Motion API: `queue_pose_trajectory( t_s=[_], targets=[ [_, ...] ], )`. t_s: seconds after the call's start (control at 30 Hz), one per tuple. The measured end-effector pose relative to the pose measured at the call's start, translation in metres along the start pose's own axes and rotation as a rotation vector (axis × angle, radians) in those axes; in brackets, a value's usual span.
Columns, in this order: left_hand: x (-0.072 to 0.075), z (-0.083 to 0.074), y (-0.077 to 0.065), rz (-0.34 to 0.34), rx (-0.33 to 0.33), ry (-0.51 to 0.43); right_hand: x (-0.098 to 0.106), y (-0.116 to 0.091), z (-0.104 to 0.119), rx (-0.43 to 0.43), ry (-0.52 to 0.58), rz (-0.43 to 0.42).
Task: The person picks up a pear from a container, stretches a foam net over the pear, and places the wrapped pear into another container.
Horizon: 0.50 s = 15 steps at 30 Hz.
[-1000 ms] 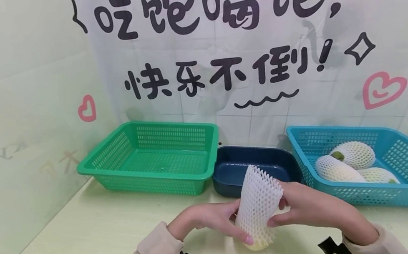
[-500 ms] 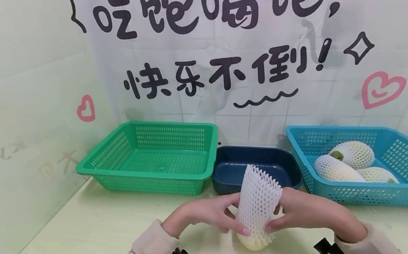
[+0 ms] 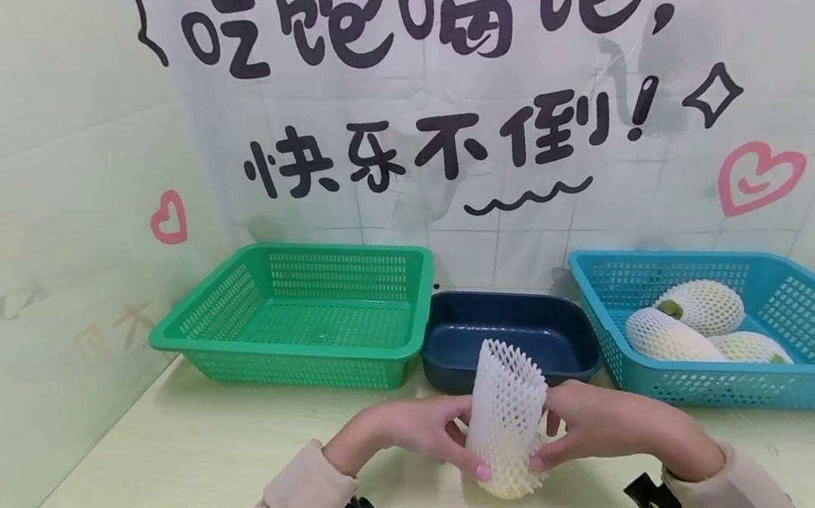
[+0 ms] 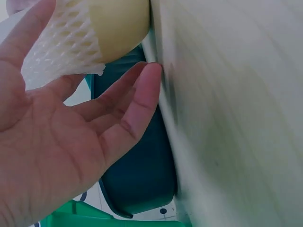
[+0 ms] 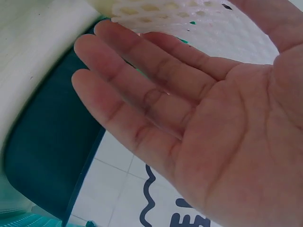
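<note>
A white foam fruit net stands upright on the table in front of me, its open end uppermost. Inside its lower part sits a pale yellow fruit, whose rounded bottom peeks out below the mesh. My left hand pinches the net from the left, thumb low near its bottom edge. From the right, my right hand pinches it the same way, thumb near that edge. In the right wrist view several fingers lie extended beside the mesh. The left wrist view shows the outer fingers off the fruit.
Behind the hands stands a dark blue tub. A green basket is at the back left. The blue basket at the right holds several net-wrapped fruits. A printed sheet hangs behind them.
The foam net has come lower over the fruit, so less yellow shows at the bottom. Its top has shifted left and down. Both hands keep their pinch.
</note>
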<state>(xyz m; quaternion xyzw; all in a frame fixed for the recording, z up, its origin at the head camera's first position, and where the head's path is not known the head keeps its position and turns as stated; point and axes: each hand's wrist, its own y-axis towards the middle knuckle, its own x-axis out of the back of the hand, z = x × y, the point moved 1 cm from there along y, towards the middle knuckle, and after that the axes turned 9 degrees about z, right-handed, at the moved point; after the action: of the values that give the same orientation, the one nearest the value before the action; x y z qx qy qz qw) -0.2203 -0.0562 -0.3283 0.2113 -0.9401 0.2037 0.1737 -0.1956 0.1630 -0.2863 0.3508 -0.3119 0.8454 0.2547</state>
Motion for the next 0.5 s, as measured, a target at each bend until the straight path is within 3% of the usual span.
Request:
queue_pose_trajectory(
  t_s=[0.23, 0.5],
  targets=[
    [0.0006, 0.0042, 0.0019, 0.033, -0.04, 0.0, 0.0011, 0.0027, -0.0031, -0.024, 0.028, 0.044],
    [-0.0005, 0.0075, 0.0041, 0.05, -0.021, 0.053, -0.0036, 0.0036, -0.0081, -0.043, 0.035, 0.09]
  ],
)
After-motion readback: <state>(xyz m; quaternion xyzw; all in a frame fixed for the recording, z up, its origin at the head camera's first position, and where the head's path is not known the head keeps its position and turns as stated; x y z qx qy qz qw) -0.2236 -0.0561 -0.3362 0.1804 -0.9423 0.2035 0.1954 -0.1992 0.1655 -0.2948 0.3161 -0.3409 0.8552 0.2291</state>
